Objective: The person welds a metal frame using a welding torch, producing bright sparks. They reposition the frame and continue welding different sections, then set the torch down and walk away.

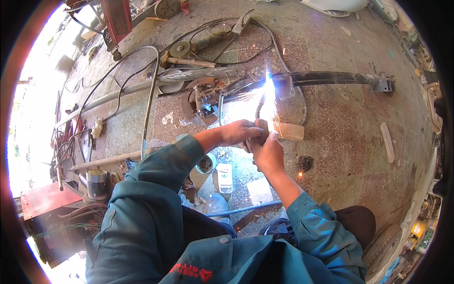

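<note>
A bright welding arc [269,83] with sparks glares at a joint of a long steel axle beam [333,78] lying across the floor. Just below the glare, both hands close on the brown handle of a welding torch [261,129]. My left hand [239,133] grips it from the left, and my right hand [269,153] wraps it from below. The torch's neck curves up into the light. Left of the arc stand a rusty brake disc [188,103] and its hub parts. The exact contact at the weld is hidden by glare.
An angle grinder [198,44] and looping cables lie beyond the beam. A wood block [291,131] sits right of the hands. Near the feet are a small cup [206,163] and a white box [225,177]. A metal can [97,183] stands at left, a tire [383,246] at lower right.
</note>
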Tool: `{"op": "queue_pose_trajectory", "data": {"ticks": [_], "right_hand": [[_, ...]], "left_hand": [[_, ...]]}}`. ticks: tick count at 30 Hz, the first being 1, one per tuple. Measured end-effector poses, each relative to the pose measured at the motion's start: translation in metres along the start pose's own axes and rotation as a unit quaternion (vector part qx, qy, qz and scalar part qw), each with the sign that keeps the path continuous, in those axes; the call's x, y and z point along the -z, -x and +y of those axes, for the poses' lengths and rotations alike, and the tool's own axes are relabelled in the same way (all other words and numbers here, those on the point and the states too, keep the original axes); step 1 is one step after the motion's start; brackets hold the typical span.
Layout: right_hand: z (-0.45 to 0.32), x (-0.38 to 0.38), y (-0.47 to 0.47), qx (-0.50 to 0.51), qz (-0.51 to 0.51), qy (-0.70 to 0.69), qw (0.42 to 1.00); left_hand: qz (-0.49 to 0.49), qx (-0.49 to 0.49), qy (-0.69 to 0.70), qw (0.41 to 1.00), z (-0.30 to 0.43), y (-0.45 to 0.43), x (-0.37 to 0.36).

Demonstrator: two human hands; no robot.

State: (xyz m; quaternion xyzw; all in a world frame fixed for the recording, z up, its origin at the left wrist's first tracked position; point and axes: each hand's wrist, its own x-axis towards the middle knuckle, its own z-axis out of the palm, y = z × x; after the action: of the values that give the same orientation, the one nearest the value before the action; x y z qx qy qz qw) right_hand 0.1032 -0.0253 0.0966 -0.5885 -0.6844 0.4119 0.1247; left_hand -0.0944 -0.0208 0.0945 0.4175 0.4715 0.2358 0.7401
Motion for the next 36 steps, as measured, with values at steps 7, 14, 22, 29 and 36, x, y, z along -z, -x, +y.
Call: {"op": "queue_pose_trajectory", "data": {"ticks": [7, 14, 22, 29, 36], "right_hand": [[-0.002, 0.001, 0.001, 0.024, 0.029, 0.038, 0.999], [-0.010, 0.009, 0.004, -0.001, 0.018, 0.026, 0.999], [-0.016, 0.010, 0.004, -0.045, -0.021, 0.008, 0.999], [-0.019, 0.013, 0.005, -0.027, -0.023, -0.038, 0.999], [-0.019, 0.015, 0.008, -0.009, 0.002, 0.019, 1.000]], "left_hand": [[0.008, 0.007, -0.036, 0.999, 0.001, -0.001, 0.000], [0.000, -0.015, -0.004, 1.000, -0.002, -0.007, -0.002], [-0.012, -0.002, 0.001, 1.000, -0.002, -0.004, 0.002], [-0.008, -0.023, -0.010, 1.000, -0.006, -0.004, 0.002], [0.017, -0.055, -0.032, 0.998, -0.004, -0.005, -0.003]]}}
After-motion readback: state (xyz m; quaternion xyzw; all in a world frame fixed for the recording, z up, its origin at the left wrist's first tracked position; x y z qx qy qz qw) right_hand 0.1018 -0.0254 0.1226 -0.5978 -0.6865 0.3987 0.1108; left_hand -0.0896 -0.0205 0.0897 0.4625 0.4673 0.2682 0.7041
